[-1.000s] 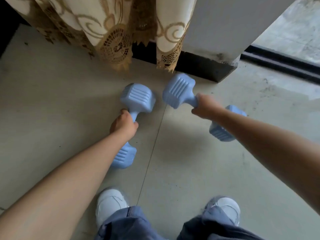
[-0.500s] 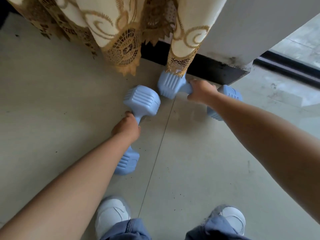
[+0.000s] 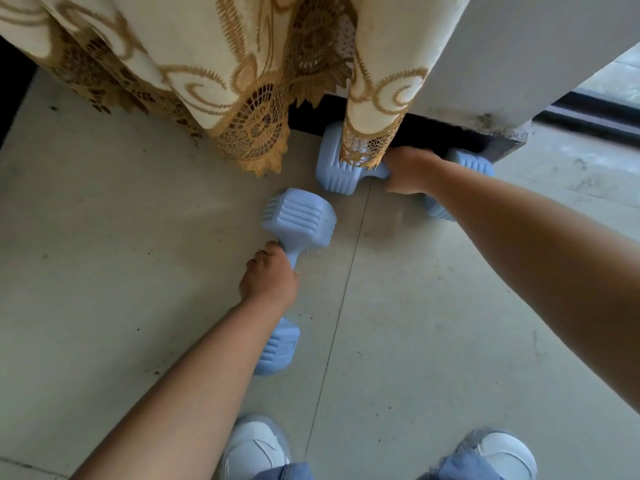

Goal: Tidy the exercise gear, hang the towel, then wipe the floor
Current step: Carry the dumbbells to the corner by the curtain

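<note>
The person bends over the tiled floor (image 3: 433,306) with 2 pale blue dumbbells. The left hand (image 3: 268,280) curls round the handle of the left dumbbell (image 3: 298,220), which points toward the curtain (image 3: 242,81). The right hand (image 3: 410,171) wraps the handle of the right dumbbell (image 3: 332,168), down by the dark base of the wall (image 3: 519,57), its far end tucked under the curtain's lace hem. White shoes (image 3: 254,445) stand below.
</note>
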Available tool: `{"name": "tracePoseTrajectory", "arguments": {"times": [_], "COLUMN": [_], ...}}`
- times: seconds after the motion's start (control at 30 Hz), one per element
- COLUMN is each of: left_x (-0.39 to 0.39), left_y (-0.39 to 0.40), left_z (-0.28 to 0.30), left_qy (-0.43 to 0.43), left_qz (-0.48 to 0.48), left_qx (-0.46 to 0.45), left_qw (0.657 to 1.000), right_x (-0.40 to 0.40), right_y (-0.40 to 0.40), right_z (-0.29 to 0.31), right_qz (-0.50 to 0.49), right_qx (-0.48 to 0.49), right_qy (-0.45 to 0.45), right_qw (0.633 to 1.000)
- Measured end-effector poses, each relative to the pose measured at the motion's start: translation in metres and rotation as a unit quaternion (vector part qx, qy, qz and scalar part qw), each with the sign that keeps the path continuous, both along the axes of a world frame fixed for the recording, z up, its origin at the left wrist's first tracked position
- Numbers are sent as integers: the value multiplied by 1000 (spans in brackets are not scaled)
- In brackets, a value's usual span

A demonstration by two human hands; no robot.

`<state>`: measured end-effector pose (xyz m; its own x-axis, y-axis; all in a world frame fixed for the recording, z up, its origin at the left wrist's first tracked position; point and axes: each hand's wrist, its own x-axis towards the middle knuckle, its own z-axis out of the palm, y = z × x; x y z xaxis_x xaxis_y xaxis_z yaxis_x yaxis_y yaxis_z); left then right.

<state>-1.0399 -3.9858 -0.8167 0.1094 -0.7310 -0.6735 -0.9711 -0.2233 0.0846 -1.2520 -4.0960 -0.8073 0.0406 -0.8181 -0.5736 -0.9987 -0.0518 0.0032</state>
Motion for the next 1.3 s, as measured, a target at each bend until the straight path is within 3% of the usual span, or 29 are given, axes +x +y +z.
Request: {"name": "tracePoseTrajectory", "arguments": {"times": [0.2, 0.33, 0.43, 0.7, 0.97, 1.1, 1.3], "left_x": [0, -5, -14, -63, -107, -115, -124], "left_y": [3, 7, 12, 3, -29, -29, -27], "left_z": [-1, 2, 3, 14, 17, 16, 15], "left_qy": [-15, -34, -45, 4, -21, -26, -8], "left_qz": [-11, -39, -113, -334, -509, -537, -527], "left_qx": [-20, -37, -31, -47, -99, -75, -94], "left_qw": [1000, 998, 992, 941, 855, 840, 844], "right_x": [-17, -29, -33, -36, -46, -44, -48], "right_y": [28, 74, 118, 182, 197, 195, 183], "right_z": [4, 12, 13, 8, 1, -4, -2], "right_qz": [55, 70, 48, -234, -360, -396, -454], "right_qx": [-133, -242, -224, -107, -123, -132, -187], "right_qy": [18, -78, -143, -306, -332, -317, -313], "right_qw": [989, 965, 963, 917, 863, 852, 813]}}
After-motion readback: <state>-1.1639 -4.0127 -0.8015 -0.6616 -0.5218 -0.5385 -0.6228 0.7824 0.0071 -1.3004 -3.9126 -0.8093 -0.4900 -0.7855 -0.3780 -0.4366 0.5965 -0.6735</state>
